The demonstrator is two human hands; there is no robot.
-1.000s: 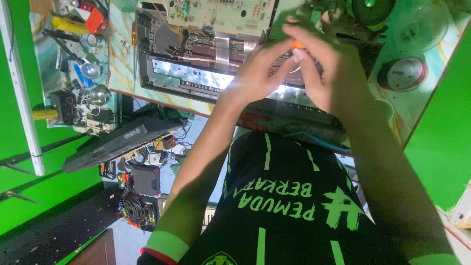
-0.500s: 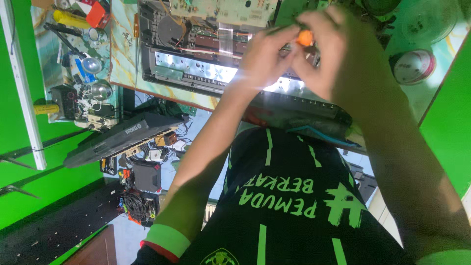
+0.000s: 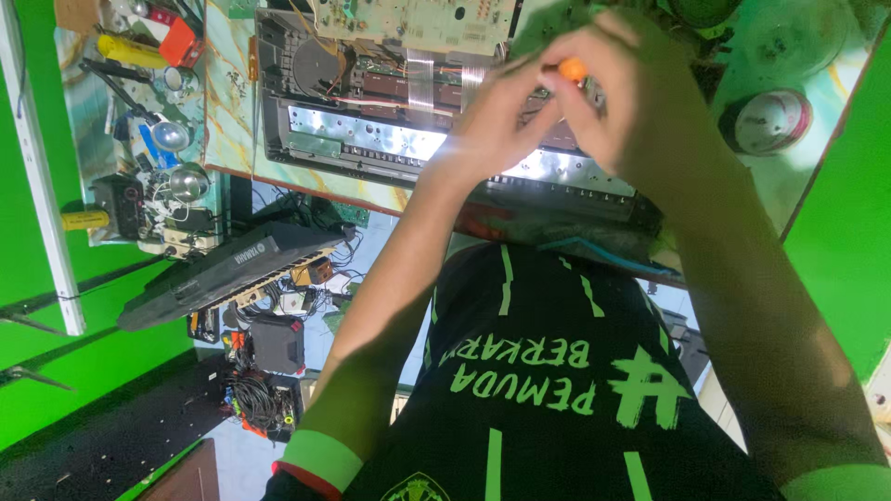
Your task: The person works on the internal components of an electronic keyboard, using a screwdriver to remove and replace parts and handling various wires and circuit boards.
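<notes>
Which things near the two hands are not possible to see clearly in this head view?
- Orange tool: only its orange end shows; both hands hide the rest.
- Grip of left hand and right hand: fingers overlap and are blurred, so it cannot be told.
- Open device: its right part lies behind the hands, and the top edge cuts it off.

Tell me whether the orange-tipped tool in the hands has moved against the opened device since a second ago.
Cannot tell for sure. The orange-tipped tool sits about as high over the opened device as before; the head camera itself shifted, so any small move is unclear.
</notes>
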